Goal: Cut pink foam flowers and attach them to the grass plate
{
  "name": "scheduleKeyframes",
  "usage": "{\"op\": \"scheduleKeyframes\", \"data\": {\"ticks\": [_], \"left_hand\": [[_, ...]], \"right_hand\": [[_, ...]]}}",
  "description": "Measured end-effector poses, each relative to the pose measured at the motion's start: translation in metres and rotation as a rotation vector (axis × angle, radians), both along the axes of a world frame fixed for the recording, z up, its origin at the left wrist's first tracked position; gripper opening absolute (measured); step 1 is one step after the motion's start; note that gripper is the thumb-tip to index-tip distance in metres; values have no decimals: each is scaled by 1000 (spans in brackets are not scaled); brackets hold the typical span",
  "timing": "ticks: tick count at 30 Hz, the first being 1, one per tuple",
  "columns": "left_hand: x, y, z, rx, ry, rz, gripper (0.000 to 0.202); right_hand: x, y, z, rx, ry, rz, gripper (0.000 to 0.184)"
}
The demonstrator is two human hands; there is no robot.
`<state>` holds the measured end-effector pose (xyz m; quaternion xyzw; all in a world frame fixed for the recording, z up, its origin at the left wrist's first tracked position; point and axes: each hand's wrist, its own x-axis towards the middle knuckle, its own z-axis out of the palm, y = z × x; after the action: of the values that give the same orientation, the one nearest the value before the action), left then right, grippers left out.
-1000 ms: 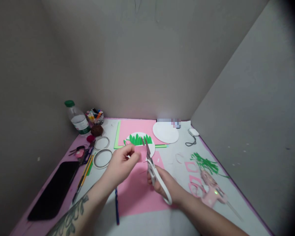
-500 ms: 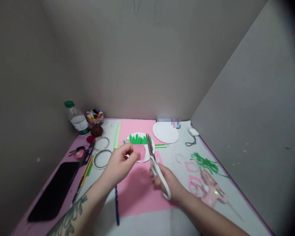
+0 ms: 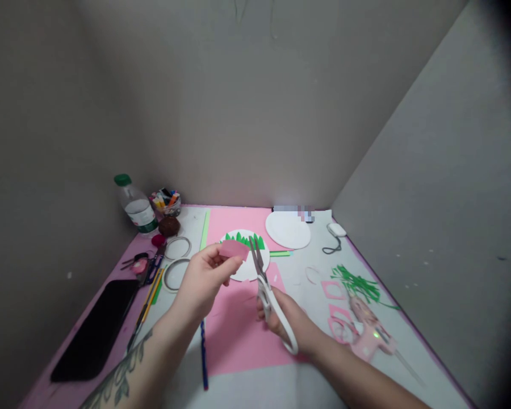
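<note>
Pinched between the thumb and fingers of my left hand (image 3: 206, 276) is a small piece of pink paper (image 3: 234, 249). My right hand (image 3: 290, 318) grips white-handled scissors (image 3: 276, 309), their blades slightly apart and pointing up and away, just right of the paper. Behind both hands lies a white round disc (image 3: 255, 270) with green pointed paper leaves (image 3: 241, 240) across its upper part. A larger sheet of pink paper (image 3: 242, 346) spreads flat beneath my hands.
At left are a black phone-like slab (image 3: 96, 329), pencils (image 3: 147, 304), tape rolls (image 3: 176, 275) and a bottle (image 3: 138, 207). A white oval disc (image 3: 288, 229) lies at the back. On the right are green strips (image 3: 357, 284), pink scraps (image 3: 334, 289) and a pink glue gun (image 3: 370, 335).
My left hand has turned the pink paper piece, which now looks narrower and tilted. The scissors have shifted slightly left, their blades a little wider apart.
</note>
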<state>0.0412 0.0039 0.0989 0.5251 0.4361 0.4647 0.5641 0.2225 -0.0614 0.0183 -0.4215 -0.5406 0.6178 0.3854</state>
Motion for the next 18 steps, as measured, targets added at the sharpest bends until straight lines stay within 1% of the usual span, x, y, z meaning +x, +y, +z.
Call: {"op": "scheduleKeyframes", "data": {"ticks": [4,11,18], "left_hand": [[2,-2,2,-17,50,24,14],[3,-4,3,38,138,11,19],[4,-7,8,41,198,-6,20]], "right_hand": [[0,-1,-1,9,-16,13,61],[-1,2,-7,39,-28,27,58],[-1,2,1,24,-34,23,62]]}}
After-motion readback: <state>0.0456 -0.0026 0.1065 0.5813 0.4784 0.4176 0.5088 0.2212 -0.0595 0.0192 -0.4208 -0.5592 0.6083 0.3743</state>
